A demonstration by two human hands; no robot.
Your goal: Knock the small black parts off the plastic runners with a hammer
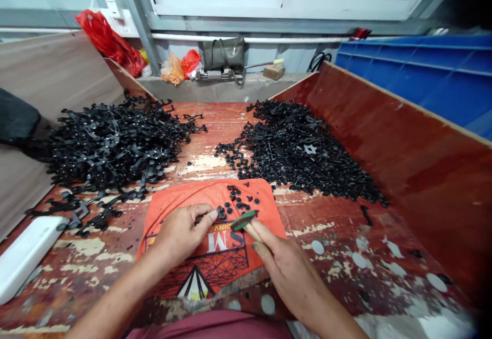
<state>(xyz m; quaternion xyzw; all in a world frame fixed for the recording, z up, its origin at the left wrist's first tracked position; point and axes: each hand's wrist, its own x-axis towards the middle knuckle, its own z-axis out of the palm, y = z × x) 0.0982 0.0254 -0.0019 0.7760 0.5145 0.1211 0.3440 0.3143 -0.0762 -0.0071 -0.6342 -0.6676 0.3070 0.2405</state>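
Note:
My left hand rests on an orange cloth, its fingers pinched on a small black plastic part. My right hand grips a small tool with a dark green tip, pointed at that part. Several loose black round pieces lie on the cloth just beyond my fingers. A big heap of black plastic frames lies at the left. Another heap of black pieces lies at the right.
The worn red table has raised board walls left and right. A white flat object lies at the left edge. Blue crates stand behind the right wall. Red bags and a dark bag sit on the far ledge.

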